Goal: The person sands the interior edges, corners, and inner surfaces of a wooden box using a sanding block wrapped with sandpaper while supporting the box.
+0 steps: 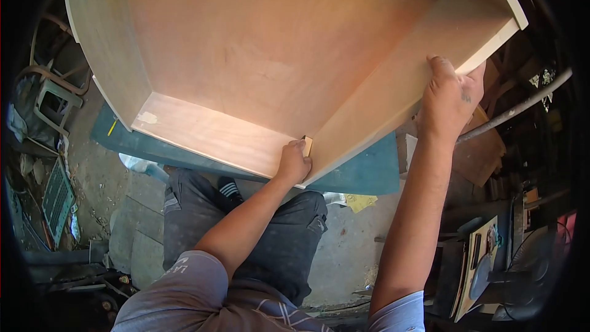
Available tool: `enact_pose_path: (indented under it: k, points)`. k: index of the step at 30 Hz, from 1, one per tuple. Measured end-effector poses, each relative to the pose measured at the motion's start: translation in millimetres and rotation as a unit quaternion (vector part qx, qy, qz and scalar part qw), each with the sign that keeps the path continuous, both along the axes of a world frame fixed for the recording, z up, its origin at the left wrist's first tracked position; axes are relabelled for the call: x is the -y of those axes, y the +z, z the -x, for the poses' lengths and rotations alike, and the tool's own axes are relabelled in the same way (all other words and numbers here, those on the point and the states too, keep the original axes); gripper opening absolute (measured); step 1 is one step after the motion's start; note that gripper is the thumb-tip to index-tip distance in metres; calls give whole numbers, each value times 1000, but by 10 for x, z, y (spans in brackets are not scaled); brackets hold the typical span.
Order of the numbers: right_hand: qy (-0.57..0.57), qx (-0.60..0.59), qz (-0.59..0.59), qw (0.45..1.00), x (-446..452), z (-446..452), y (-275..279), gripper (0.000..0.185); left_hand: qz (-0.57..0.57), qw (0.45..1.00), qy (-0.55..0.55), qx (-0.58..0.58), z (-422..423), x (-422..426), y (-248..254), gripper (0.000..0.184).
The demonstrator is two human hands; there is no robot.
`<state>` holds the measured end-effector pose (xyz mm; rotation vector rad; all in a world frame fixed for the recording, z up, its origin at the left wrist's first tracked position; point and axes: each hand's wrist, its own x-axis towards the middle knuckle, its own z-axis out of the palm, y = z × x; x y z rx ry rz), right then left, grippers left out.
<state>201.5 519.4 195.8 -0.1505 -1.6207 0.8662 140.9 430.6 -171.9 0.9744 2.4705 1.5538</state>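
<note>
A large open wooden box [246, 43], like a drawer or cabinet carcass, lies tilted in front of me with its inside facing me. My left hand [295, 161] is closed at the box's near right inner corner. Its fingers are round a small wooden block [308, 145] with a dark edge, mostly hidden by the hand. With fingers wrapped over its edge, my right hand [452, 95] grips the right side panel [393, 86]; the thumb lies on the inner face. A pale patch [149, 117] marks the near panel [215, 135] at its left end.
Beneath the box is a teal work surface [375, 169] with a yellow pencil-like stick [112, 126] at its left. Stacked chairs [55, 101] and a green crate [58, 200] stand left. A curved pole [522, 107] and leaning boards [476, 264] are on the right.
</note>
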Motion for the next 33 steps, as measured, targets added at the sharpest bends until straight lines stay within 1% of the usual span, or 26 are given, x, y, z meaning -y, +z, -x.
enact_pose_path:
  k: [2,4,6,7,9,13,16,18,19,21,22,24,26,28,30,32,33]
  points:
    - [-11,8,-11,1000,-9,0,27,35,-3,1000,9,-7,-167,95,-36,47]
    - [-19,14,-18,1000,-13,21,43,35,-2,1000,22,-16,-131,149,14,46]
    - [-32,21,-19,999,-38,10,17,35,-6,1000,3,20,1,50,66,44]
    - [-40,26,-8,999,-26,-10,12,38,0,1000,7,24,24,2,14,44]
    - [-26,23,5,999,9,-9,24,39,-35,998,27,-42,31,-52,-19,40]
    - [-30,22,-3,999,-45,3,32,40,10,1000,-4,-7,-67,98,27,36]
    - [-38,24,-6,999,-56,-19,-20,40,-22,1000,16,1,36,-31,20,33]
    - [-39,21,-3,999,-72,-29,-47,40,-56,998,22,-30,21,-23,7,35]
    - [-48,28,-15,998,-86,-38,-38,40,-53,998,20,-29,-40,38,10,35]
    - [-58,35,-26,997,-85,-44,-2,39,-3,1000,-9,8,-198,290,87,43]
    - [-51,31,-20,998,-56,-17,14,38,0,1000,-11,6,-227,428,154,43]
    - [-44,31,-13,998,-44,-4,23,37,-14,997,-22,71,-270,715,271,51]
    - [-52,30,-19,998,-53,-1,7,33,-28,988,16,154,-114,839,373,52]
    - [-52,36,-29,998,-110,-16,-7,31,-40,985,57,160,-7,792,230,52]
    - [-52,34,-41,997,-122,-6,7,30,-49,987,45,144,2,651,123,53]
    - [-50,24,-35,998,-97,-13,16,28,-58,990,28,128,-58,498,125,53]
    - [-52,25,-36,998,-101,-13,15,28,-38,994,34,102,-93,413,136,54]
